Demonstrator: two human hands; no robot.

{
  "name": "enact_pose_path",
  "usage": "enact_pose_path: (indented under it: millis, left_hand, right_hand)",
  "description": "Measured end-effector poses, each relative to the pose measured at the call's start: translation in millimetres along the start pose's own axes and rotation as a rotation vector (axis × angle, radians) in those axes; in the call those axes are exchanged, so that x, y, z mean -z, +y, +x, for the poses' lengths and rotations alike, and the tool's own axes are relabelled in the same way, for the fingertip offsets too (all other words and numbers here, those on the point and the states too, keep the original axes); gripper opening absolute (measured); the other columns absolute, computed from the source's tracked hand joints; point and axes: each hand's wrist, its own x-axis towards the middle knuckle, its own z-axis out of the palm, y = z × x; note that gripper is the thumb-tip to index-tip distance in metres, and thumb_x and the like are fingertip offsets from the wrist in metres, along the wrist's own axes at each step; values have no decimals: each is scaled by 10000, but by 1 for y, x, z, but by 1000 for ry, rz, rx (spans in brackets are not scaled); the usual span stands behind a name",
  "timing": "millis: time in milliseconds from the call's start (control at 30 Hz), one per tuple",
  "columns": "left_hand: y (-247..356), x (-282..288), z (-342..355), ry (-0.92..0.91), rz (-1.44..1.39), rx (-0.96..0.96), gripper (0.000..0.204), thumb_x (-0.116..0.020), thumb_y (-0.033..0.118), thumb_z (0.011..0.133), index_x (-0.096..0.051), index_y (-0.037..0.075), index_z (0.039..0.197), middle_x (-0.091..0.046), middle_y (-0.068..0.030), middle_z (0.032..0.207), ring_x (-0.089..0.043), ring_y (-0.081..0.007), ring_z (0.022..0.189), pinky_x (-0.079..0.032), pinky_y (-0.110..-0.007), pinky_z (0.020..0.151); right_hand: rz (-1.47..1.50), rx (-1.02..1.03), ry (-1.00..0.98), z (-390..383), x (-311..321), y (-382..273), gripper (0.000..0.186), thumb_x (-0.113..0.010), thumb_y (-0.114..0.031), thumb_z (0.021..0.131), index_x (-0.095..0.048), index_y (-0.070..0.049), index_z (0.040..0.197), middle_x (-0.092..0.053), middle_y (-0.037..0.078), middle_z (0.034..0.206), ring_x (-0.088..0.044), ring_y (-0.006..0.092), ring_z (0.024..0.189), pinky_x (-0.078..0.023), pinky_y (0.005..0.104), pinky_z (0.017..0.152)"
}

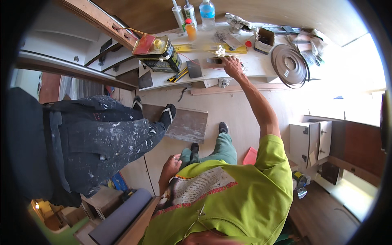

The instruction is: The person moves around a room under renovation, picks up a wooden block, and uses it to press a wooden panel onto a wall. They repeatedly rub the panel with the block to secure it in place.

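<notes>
1. On the bench point(255, 68), our right hand point(233, 67), fingers bent, lies near a yellow strip point(198, 47).
2. Our left hand point(172, 164) is half-curled; we cannot tell what either holds.
3. Tin point(160, 61) and brown coil point(288, 63) flank the strip.

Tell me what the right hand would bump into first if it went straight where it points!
The right hand would probably meet the small white thing by the long yellow bar, though depth is unclear.
</notes>
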Motion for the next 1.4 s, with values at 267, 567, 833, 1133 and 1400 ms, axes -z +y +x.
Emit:
enact_pose_path:
  millis: [267,567,833,1133,1400]
  left_hand:
    - [90,-39,-7,116,-84,-65,422,-649,197,965,-591,81,1367,-660,-187,1234,-701,-329,1032,-565,-412,906]
    - [77,-70,-38,293,-81,-80,396,-646,186,963,-601,70,1338,-670,-189,1197,-703,-336,1016,-561,-436,880]
    - [63,-114,-63,268,-141,-66,400,-656,200,953,-598,59,1322,-662,-212,1196,-669,-389,1068,-546,-455,916]
    - [11,-131,-122,434,-225,-177,346,-641,151,961,-615,23,1281,-672,-220,1155,-681,-398,1014,-549,-433,888]
    - [17,-88,-194,910,-202,-479,263,-699,48,922,-690,67,1184,-694,-150,1069,-680,-350,966,-552,-421,826]
  right_hand:
    - [44,115,-317,34,16,19,608,-752,-299,843,-564,-169,1407,-595,158,1356,-561,393,1265,-479,560,999]
    - [418,48,-116,7,54,-8,560,-748,-366,886,-615,-37,1318,-668,172,1135,-622,341,1046,-493,419,960]
    - [1486,-472,-543,-39,53,-28,553,-515,-532,1023,-651,-1,1103,-662,85,925,-599,162,831,-474,316,743]
    - [2101,-409,-773,-218,89,-139,752,-483,-602,991,-477,-14,1461,-634,91,1081,-597,185,906,-492,330,784]
    - [2128,-449,-1004,-400,99,-332,646,-498,-579,1001,-548,-40,1353,-630,106,1085,-595,216,931,-480,357,771]
